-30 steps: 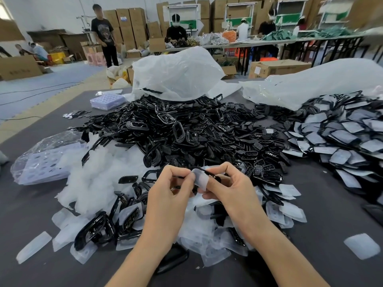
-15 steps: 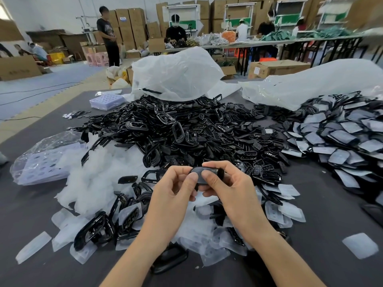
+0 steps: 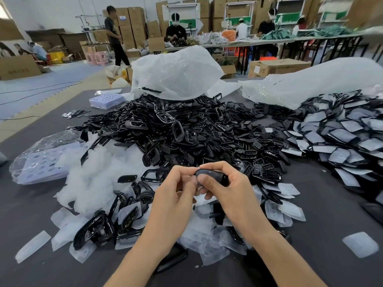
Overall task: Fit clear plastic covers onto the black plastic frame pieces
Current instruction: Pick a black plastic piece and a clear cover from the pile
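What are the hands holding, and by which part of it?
One black frame piece. The left hand pinches its left end; the right hand grips its right end, with the thumb across its face.

I record left hand (image 3: 176, 190) and right hand (image 3: 233, 190) held close together at centre, fingers curled. Thumb and forefinger of each pinch one black frame piece (image 3: 214, 175) between them.

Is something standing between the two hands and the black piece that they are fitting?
Nothing visible does. The left hand and the right hand both hold the black piece directly, with their fingertips on it.
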Available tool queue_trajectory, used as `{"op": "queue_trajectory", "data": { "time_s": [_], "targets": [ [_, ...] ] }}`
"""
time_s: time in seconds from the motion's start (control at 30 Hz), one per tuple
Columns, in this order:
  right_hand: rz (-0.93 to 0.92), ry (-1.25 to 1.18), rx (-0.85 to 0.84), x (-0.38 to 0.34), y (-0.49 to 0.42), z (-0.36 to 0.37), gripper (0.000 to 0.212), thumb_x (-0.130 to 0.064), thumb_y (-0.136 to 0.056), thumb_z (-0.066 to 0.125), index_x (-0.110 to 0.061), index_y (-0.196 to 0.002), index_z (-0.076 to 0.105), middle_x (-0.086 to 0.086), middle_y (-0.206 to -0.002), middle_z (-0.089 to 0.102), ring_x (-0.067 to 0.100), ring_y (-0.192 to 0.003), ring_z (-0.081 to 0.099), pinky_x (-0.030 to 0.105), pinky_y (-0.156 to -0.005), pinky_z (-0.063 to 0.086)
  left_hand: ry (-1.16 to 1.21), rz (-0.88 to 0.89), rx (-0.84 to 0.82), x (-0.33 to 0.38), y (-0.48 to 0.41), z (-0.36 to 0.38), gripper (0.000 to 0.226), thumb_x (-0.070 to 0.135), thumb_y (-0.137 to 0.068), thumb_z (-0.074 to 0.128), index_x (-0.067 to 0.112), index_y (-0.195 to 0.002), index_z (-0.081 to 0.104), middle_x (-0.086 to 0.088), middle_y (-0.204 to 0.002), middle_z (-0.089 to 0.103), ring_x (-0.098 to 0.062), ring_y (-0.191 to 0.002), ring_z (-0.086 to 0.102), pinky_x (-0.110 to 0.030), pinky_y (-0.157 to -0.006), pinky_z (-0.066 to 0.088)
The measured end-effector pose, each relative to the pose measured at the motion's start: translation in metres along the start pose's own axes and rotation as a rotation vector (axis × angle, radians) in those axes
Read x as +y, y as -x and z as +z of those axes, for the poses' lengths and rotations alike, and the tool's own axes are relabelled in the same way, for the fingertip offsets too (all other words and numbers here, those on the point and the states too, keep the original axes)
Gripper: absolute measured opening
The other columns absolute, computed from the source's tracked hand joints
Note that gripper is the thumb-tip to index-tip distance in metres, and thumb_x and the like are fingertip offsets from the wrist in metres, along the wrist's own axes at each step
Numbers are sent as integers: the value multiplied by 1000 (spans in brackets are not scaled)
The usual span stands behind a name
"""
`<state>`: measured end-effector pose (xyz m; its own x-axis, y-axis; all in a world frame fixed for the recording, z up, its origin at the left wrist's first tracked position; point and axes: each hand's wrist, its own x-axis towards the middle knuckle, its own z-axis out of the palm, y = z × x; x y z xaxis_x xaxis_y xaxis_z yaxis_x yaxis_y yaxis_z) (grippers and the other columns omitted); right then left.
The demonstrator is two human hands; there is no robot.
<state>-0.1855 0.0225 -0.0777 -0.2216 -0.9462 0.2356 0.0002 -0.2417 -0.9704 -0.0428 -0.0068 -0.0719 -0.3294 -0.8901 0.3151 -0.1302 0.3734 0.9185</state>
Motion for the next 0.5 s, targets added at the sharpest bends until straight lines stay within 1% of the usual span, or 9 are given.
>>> {"op": "queue_trajectory", "data": {
  "time_s": [0.07, 0.13, 0.23, 0.3, 0.43, 0.5],
  "targets": [
    [-18, 8, -1, 0, 0, 0, 16, -20, -93, 74, -36, -98, 72, -3, -89, 77, 10, -73, 71, 20, -64, 55, 3, 25, -8, 2, 2, 0, 28, 12, -104, 49, 35, -102, 66, 10, -88, 74, -5, -85, 70, -16, -71, 52],
    [-24, 14, -3, 1, 0, 0, 16, -21, -94, 73, -36, -99, 71, -3, -89, 77, 11, -73, 70, 21, -64, 55, 14, 26, -5, 4, 3, -1, 33, 11, -105, 45, 35, -105, 67, 10, -89, 74, -7, -87, 70, -14, -72, 51],
    [-16, 21, -15, 2, -1, -2, 17, -19, -96, 70, -35, -100, 70, -1, -88, 76, 15, -74, 69, 25, -67, 56, 7, 23, -2, 4, 3, -2, 31, 14, -105, 46, 36, -106, 68, 10, -90, 74, -8, -88, 71, -15, -73, 52],
    [-12, 21, -27, 2, -1, -3, 17, -15, -97, 68, -30, -102, 70, 0, -88, 76, 16, -74, 69, 24, -68, 56, -2, 20, -5, 3, 3, -2, 26, 16, -103, 50, 35, -106, 67, 11, -90, 75, -8, -89, 72, -17, -74, 53],
    [2, 22, -47, 1, -1, -3, 16, -8, -98, 64, -22, -107, 69, -4, -85, 75, 11, -73, 68, 22, -66, 55, 6, 2, -11, 1, 2, -1, 16, 19, -101, 57, 33, -103, 66, 10, -90, 75, -9, -89, 73, -26, -79, 57],
    [2, 15, -49, 0, -1, -3, 17, -6, -99, 62, -20, -106, 69, -4, -84, 75, 11, -73, 67, 22, -67, 55, 0, 7, -27, 1, 0, -2, 15, 20, -100, 58, 33, -104, 65, 11, -90, 76, -8, -88, 73, -26, -79, 57]
  ]
}}
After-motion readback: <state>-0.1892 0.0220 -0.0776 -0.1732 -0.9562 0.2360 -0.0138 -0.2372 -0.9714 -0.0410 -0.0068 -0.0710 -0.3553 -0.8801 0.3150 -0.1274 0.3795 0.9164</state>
